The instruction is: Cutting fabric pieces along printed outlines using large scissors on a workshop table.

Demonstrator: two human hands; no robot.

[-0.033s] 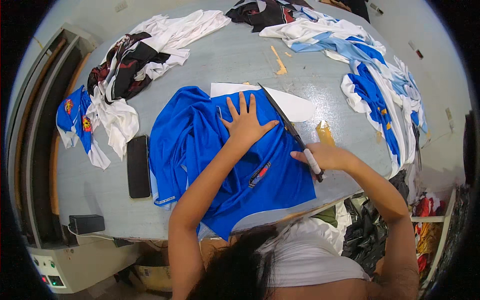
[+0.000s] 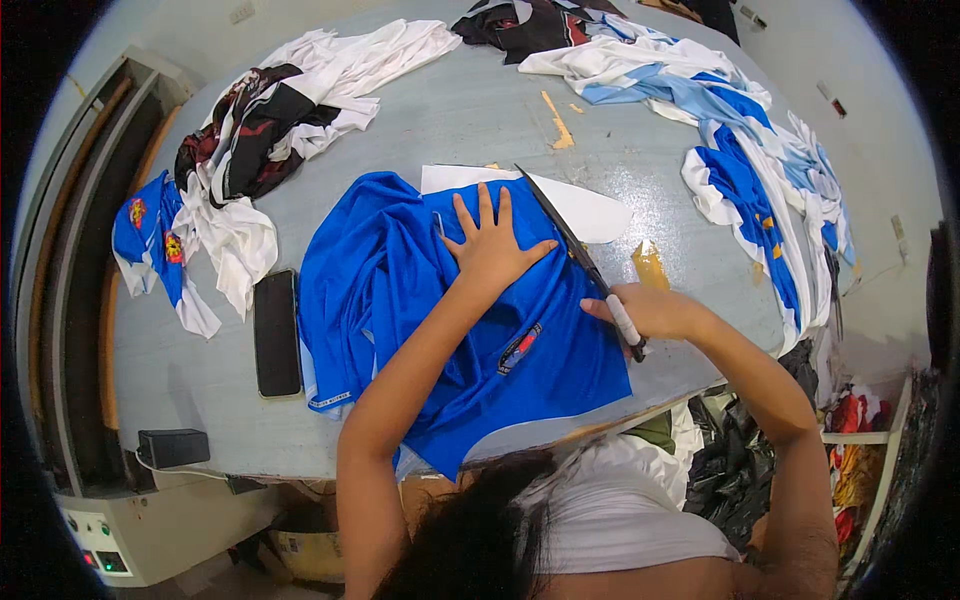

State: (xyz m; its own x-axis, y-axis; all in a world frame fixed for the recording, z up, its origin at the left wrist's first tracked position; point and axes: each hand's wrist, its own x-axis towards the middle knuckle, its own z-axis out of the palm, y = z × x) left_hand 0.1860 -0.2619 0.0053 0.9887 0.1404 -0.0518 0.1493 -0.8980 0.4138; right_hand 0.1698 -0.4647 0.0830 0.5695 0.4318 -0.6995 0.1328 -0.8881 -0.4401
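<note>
A blue jersey fabric [image 2: 575,345] with a small coloured emblem lies spread on the table, bunched into folds on its left side. My left hand [image 2: 493,255] rests flat on its upper part with the fingers spread. Along the fabric's right edge lies a pair of long dark scissors [image 2: 578,250], tips pointing away from me. My right hand [image 2: 652,312] is closed round their handle, which has a white wrapping; some of its fingers are hidden. A white paper-like sheet [image 2: 595,217] sticks out from beneath the fabric and the blades at the far side.
A phone [image 2: 277,335] lies left of the fabric on the grey table [image 2: 190,370], with a black box [image 2: 173,447] near the front left corner. Heaps of white and dark garments [image 2: 265,140] sit at the far left; blue and white garments [image 2: 745,190] line the right edge.
</note>
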